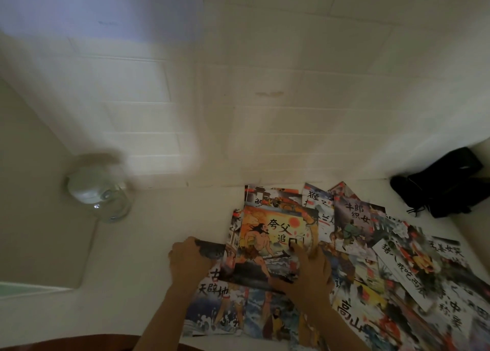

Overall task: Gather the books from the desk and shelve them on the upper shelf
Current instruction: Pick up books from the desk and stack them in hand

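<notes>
Both hands are working a messy spread of thin, glossy picture books with colourful illustrated covers, which is taking up the right half of the white desk, fanning from the back edge near the wall out toward the right edge and down to the near edge. The left hand is sitting at the left margin of the spread, fingers curled over the edge of a dark-cornered blue book with a wave scene, so it's looking clenched on that edge, though the fingertips are hidden and I can't tell how firm the pinch is. The right hand is lying on top of the orange-and-yellow book showing a running figure under a red sun, index finger stretched out flat on the cover and thumb tucked along its lower edge, so it's gripping that book at its near right corner. That orange book is resting on top of the pile, right between the two hands, overlapping the blue one. Off toward the back left corner of the desk a clear glass jar is standing well apart from the books, quite blurry. A crumpled black pouch is sitting by the back right corner, just beyond the pile. Everything is a bit motion-smeared.
</notes>
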A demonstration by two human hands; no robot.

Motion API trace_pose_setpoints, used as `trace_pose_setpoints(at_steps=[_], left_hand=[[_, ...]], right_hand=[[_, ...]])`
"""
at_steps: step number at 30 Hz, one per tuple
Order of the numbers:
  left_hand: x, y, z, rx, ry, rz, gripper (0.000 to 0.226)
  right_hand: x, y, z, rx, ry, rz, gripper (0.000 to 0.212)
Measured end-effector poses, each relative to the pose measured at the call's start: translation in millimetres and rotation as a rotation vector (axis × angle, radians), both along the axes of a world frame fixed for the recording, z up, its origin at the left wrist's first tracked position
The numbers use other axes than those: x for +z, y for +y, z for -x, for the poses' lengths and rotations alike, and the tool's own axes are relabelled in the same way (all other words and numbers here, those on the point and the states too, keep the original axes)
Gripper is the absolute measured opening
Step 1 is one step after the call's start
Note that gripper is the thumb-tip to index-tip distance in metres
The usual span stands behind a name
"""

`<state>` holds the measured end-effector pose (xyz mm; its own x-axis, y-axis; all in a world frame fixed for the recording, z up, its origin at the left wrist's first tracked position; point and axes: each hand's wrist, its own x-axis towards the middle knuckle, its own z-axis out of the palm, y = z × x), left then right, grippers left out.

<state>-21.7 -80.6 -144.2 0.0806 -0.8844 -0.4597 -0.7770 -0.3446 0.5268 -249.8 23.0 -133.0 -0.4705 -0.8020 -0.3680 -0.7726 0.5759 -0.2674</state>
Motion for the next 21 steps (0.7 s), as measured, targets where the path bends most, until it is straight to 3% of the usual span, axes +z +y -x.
trace_pose_setpoints(at_steps=[2,5,14,17,18,21], left_hand=[[2,0,-2,-0.048,0.061,0.026,0.038],[12,-2,-3,-0.007,0.204,0.078,0.025],[83,-39,-34,0.011,0.165,0.387,0.027],[125,-49,-30,-0.054,0.298,0.478,0.029],[136,-51,-27,-0.072,0.348,0.482,0.029],[150,-58,-5,-0.037,0.591,0.367,0.028]], right_hand=[[-3,-3,8,-0.056,-0.021,0.036,0.113],[-4,-8,17,-0.078,-0.067,0.016,0.090],[4,-6,13,-0.138,-0.047,-0.026,0.082],[7,-9,9,0.007,-0.044,0.173,0.082],[9,-12,6,0.035,-0.146,0.303,0.083],[32,-23,-8,-0.088,-0.725,0.466,0.087]])
